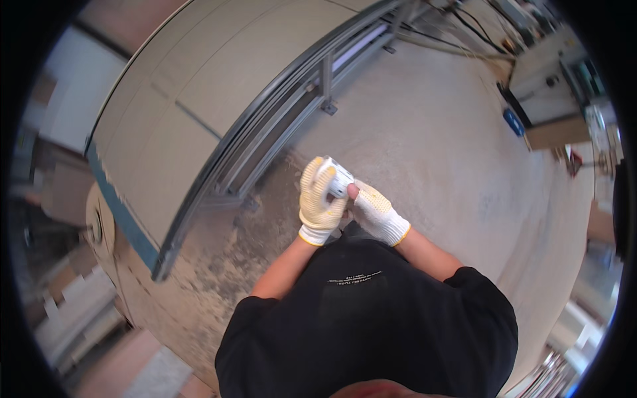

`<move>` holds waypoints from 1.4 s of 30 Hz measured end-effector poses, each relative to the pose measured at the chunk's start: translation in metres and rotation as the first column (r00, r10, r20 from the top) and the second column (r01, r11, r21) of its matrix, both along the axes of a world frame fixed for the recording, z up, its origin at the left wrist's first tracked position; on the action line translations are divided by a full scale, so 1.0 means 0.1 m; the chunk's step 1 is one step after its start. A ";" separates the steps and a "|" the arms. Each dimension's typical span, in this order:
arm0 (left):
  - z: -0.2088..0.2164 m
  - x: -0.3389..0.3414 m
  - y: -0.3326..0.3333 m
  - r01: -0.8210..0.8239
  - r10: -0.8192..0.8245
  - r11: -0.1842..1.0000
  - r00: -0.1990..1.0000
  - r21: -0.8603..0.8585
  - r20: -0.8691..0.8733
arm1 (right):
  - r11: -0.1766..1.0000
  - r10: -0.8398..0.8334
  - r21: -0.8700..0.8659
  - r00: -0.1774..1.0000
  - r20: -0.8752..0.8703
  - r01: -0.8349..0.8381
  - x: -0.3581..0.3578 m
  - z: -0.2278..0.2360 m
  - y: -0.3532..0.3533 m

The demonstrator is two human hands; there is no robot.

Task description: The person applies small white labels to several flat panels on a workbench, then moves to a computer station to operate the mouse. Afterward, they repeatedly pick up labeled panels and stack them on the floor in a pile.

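Note:
In front of my chest my left hand (318, 199), in a cream knitted glove with a yellow cuff edge, wraps its fingers round a small white cylinder-like object (340, 178) with dark marks. Its exact kind cannot be made out. My right hand (377, 212) wears a similar glove with yellow dots, and its bare thumb tip presses the object's lower right edge. The other right fingers are mostly hidden under the object. Both hands are close together above the floor.
To the left stands a large conveyor table (192, 86) with a beige surface and a metal frame (265, 136). Dust and debris (232, 265) lie on the floor near its leg. A grey machine cabinet (541, 86) with cables stands at the far right, a blue object (513, 123) beside it.

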State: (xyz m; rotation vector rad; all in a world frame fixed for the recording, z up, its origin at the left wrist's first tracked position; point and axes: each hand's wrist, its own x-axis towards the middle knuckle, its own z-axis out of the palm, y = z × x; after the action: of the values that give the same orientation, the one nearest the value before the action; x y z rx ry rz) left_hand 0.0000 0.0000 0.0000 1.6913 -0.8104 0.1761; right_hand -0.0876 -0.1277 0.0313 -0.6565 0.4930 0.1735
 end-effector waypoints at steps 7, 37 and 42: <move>0.25 0.89 -0.40 0.425 -0.727 0.686 0.398 -0.590 -0.559 | 0.537 -0.164 -0.793 0.958 0.237 0.288 0.56 0.14 -0.54; -0.76 5.31 -6.60 -0.235 -0.486 0.864 -0.160 -0.445 -0.859 | -0.509 0.496 -0.746 0.855 0.153 0.429 5.43 -0.39 -6.77; -1.06 6.42 -6.80 -0.455 -0.717 0.670 -0.190 -0.587 -0.670 | -0.016 0.488 -0.877 0.769 0.412 0.480 6.42 -0.59 -7.65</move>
State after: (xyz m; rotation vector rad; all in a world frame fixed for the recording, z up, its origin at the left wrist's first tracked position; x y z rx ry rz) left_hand 0.6422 -0.6795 -0.1065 0.3229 0.4343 -0.9599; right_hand 0.5545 -0.8928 -0.0277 -2.2011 -0.2620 -0.5627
